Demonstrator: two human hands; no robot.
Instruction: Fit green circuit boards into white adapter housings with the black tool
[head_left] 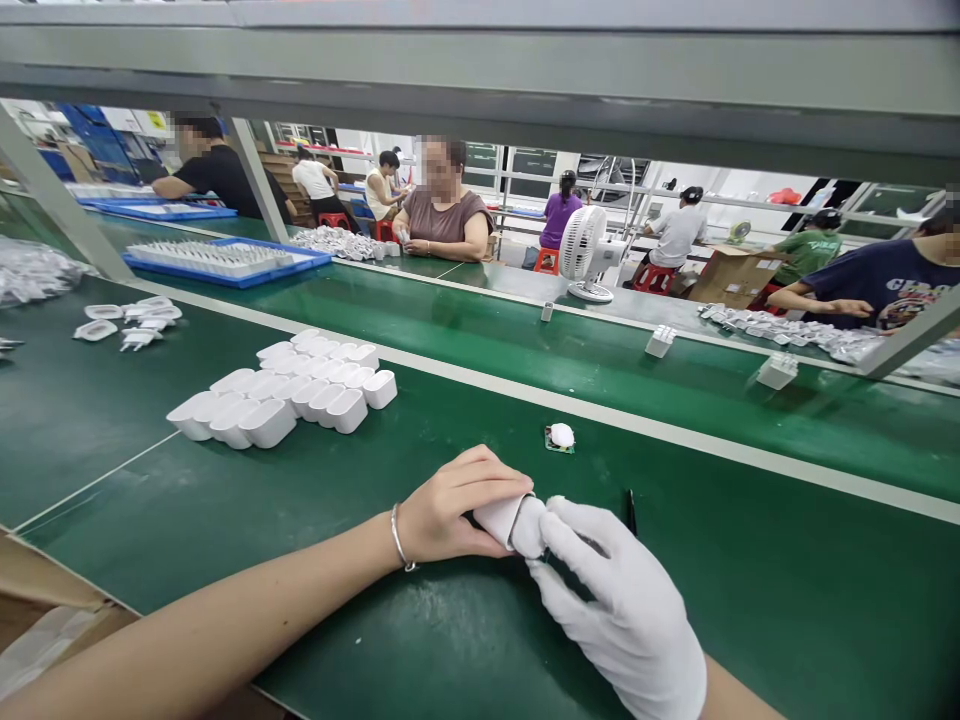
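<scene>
My left hand (454, 505), bare with a thin silver bracelet, grips a small white plastic shell (501, 518) just above the green mat. My right hand (622, 600), in a white glove, pinches the shell's other end; its fingertips cover that end. Both hands meet at the shell near the front middle of the bench. A small green circuit piece with a white round cap (560, 437) lies on the mat just beyond the hands. To the left, several white plastic shells (289, 393) stand packed in rows.
A thin black pen-like stick (631, 510) lies right of my hands. Loose white plug parts (131, 322) lie far left. A green conveyor belt (525, 350) carries small white parts. A blue tray (225, 260) and a white fan (586, 255) stand beyond. Several people sit opposite.
</scene>
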